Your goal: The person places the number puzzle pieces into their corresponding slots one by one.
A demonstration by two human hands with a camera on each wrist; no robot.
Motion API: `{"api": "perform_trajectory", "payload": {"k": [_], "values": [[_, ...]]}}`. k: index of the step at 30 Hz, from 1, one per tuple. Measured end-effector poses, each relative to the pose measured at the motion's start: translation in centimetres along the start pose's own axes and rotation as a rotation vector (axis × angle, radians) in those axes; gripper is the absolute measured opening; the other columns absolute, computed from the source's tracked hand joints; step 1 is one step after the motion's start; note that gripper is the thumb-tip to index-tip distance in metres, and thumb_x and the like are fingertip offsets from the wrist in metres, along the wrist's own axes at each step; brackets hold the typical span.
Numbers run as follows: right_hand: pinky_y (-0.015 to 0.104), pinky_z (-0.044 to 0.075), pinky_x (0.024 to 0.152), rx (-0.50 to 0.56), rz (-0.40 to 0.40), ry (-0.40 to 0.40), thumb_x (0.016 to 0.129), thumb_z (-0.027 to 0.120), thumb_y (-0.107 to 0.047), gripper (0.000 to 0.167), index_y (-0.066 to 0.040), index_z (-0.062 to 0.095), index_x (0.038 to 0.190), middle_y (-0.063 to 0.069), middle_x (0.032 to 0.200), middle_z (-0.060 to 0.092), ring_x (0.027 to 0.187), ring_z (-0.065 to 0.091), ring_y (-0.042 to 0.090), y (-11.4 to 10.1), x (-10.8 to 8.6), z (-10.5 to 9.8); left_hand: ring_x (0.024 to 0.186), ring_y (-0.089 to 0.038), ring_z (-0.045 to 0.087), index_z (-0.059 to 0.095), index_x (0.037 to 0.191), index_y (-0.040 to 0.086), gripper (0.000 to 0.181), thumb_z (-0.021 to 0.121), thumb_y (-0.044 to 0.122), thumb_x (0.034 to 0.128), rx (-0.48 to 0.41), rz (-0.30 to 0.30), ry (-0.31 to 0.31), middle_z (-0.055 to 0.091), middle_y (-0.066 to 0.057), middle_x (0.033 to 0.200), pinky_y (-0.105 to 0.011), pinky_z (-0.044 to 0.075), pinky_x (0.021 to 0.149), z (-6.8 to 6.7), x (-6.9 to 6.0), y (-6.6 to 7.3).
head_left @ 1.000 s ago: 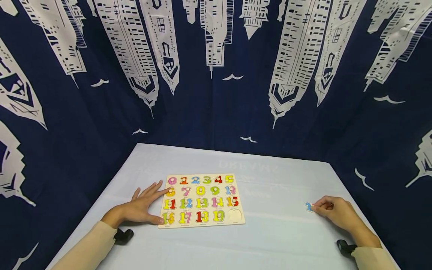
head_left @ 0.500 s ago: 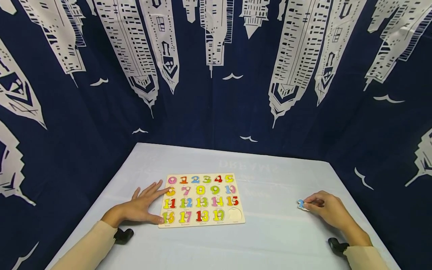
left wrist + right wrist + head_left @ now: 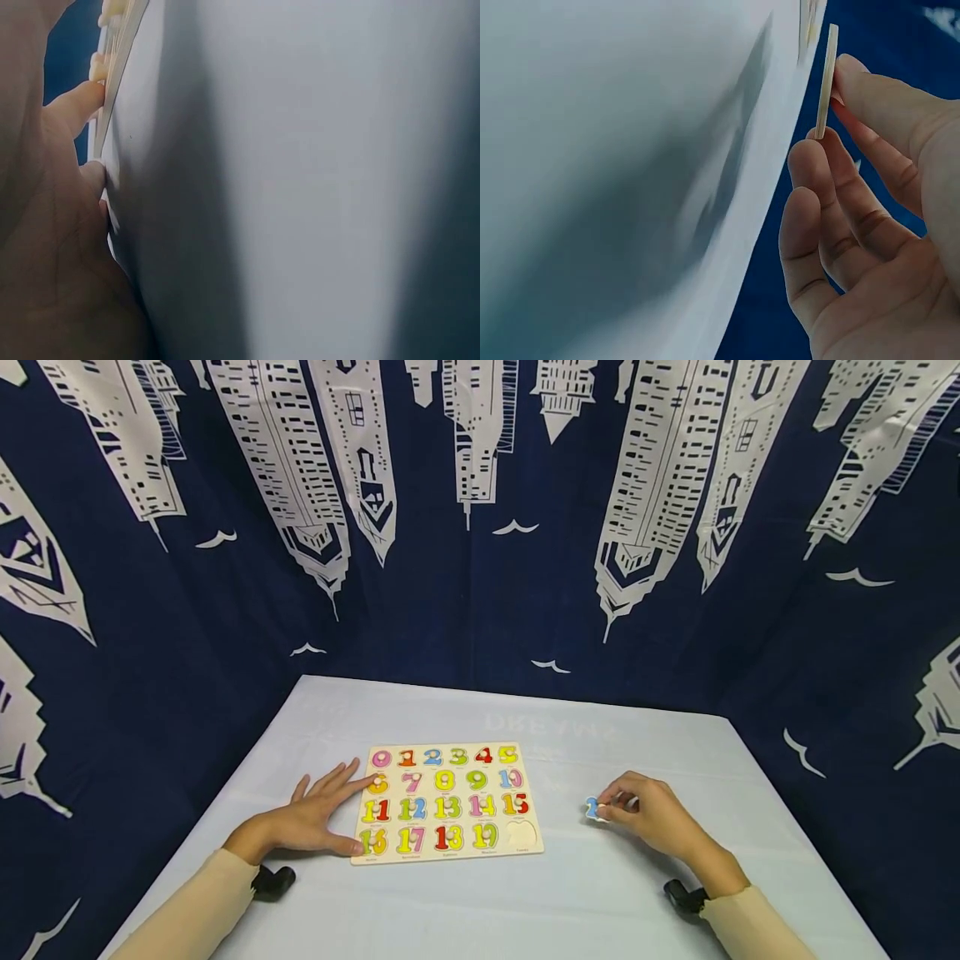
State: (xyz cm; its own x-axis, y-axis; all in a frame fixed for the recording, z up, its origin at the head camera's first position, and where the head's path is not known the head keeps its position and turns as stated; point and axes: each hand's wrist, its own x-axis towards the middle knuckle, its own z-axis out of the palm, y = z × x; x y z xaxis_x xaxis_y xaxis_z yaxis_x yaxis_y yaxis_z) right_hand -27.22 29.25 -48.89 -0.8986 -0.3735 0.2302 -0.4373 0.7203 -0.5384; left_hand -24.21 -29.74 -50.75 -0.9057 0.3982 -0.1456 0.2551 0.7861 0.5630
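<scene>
A wooden number puzzle board (image 3: 467,817) lies on the table with rows of coloured knobbed number pieces in it. Its lower right recess (image 3: 522,835) holds no piece. My left hand (image 3: 318,814) rests spread at the board's left edge, with the forefinger by the 6 and the thumb by the 16. To the right of the board, my right hand (image 3: 652,817) pinches a number puzzle piece (image 3: 592,809) showing a blue 2; the fingers hide the rest of it. In the right wrist view the piece (image 3: 827,82) appears edge-on, above the table, between thumb and fingers.
A white cloth covers the table (image 3: 420,918). Behind it hangs a dark blue curtain (image 3: 465,610) printed with white buildings and birds. Each wrist carries a black camera, such as the one on the left (image 3: 273,883).
My right hand has moved left with the puzzle piece, from the table's right side towards the board, and the piece has come off the table. The left hand has stayed in place.
</scene>
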Motion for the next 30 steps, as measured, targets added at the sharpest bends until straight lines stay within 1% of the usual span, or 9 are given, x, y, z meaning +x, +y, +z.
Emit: {"api": "perform_trajectory", "payload": {"k": [4, 9, 13, 17, 21, 27, 30], "values": [[0.022, 0.060, 0.078, 0.014, -0.042, -0.058, 0.100, 0.095, -0.021, 0.012, -0.024, 0.084, 0.101, -0.011, 0.105, 0.078, 0.089, 0.064, -0.001, -2.2, 1.1, 1.7, 0.182, -0.056, 0.001, 0.036, 0.183, 0.021, 0.120, 0.098, 0.056, 0.0868, -0.003, 0.006, 0.000, 0.005, -0.023, 0.198, -0.090, -0.012, 0.136, -0.1, 0.1, 0.2], [0.024, 0.061, 0.078, 0.048, -0.120, -0.124, 0.100, 0.095, -0.022, 0.012, -0.023, 0.084, 0.101, -0.010, 0.106, 0.078, 0.089, 0.063, -0.001, -4.5, 1.9, 3.6, 0.182, -0.056, 0.001, 0.036, 0.183, 0.021, 0.120, 0.098, 0.056, 0.0867, -0.006, 0.007, -0.001, 0.004, -0.023, 0.198, -0.090, -0.013, 0.136, -0.2, 0.0, 0.4], [0.023, 0.060, 0.078, 0.078, -0.151, -0.172, 0.101, 0.094, -0.023, 0.011, -0.023, 0.084, 0.103, -0.009, 0.105, 0.076, 0.088, 0.063, -0.001, -5.8, 2.2, 4.9, 0.182, -0.056, 0.001, 0.036, 0.183, 0.021, 0.120, 0.098, 0.056, 0.0867, -0.006, 0.011, 0.001, 0.004, -0.022, 0.198, -0.090, -0.013, 0.136, -0.1, 0.0, 0.2], [0.021, 0.059, 0.077, 0.093, -0.175, -0.215, 0.102, 0.093, -0.022, 0.010, -0.019, 0.085, 0.105, -0.007, 0.105, 0.076, 0.088, 0.062, -0.002, -6.7, 2.6, 6.0, 0.182, -0.056, 0.001, 0.036, 0.183, 0.021, 0.121, 0.098, 0.056, 0.0867, -0.004, 0.015, 0.002, 0.004, -0.022, 0.198, -0.090, -0.013, 0.136, -0.1, 0.0, 0.1], [0.021, 0.059, 0.077, 0.093, -0.188, -0.230, 0.102, 0.094, -0.021, 0.010, -0.017, 0.085, 0.105, -0.006, 0.105, 0.076, 0.088, 0.062, -0.002, -7.2, 2.9, 6.8, 0.182, -0.055, 0.001, 0.035, 0.184, 0.021, 0.120, 0.098, 0.057, 0.0871, 0.000, 0.016, 0.000, 0.004, -0.022, 0.198, -0.090, -0.013, 0.136, 0.0, 0.0, 0.0], [0.020, 0.055, 0.074, 0.082, -0.195, -0.215, 0.101, 0.094, -0.017, 0.010, -0.016, 0.084, 0.103, -0.004, 0.103, 0.075, 0.086, 0.062, 0.004, -7.6, 3.1, 7.2, 0.182, -0.055, 0.001, 0.036, 0.184, 0.020, 0.120, 0.098, 0.056, 0.0871, -0.004, 0.009, -0.005, 0.004, -0.022, 0.198, -0.090, -0.013, 0.136, -0.1, -0.1, 0.1], [0.018, 0.054, 0.074, 0.067, -0.198, -0.210, 0.101, 0.093, -0.015, 0.010, -0.015, 0.084, 0.102, -0.003, 0.101, 0.074, 0.085, 0.062, 0.004, -7.6, 3.2, 7.3, 0.182, -0.056, 0.001, 0.036, 0.183, 0.021, 0.120, 0.098, 0.056, 0.0869, -0.005, 0.011, -0.002, 0.004, -0.022, 0.198, -0.090, -0.013, 0.136, -0.1, -0.1, 0.1]]}}
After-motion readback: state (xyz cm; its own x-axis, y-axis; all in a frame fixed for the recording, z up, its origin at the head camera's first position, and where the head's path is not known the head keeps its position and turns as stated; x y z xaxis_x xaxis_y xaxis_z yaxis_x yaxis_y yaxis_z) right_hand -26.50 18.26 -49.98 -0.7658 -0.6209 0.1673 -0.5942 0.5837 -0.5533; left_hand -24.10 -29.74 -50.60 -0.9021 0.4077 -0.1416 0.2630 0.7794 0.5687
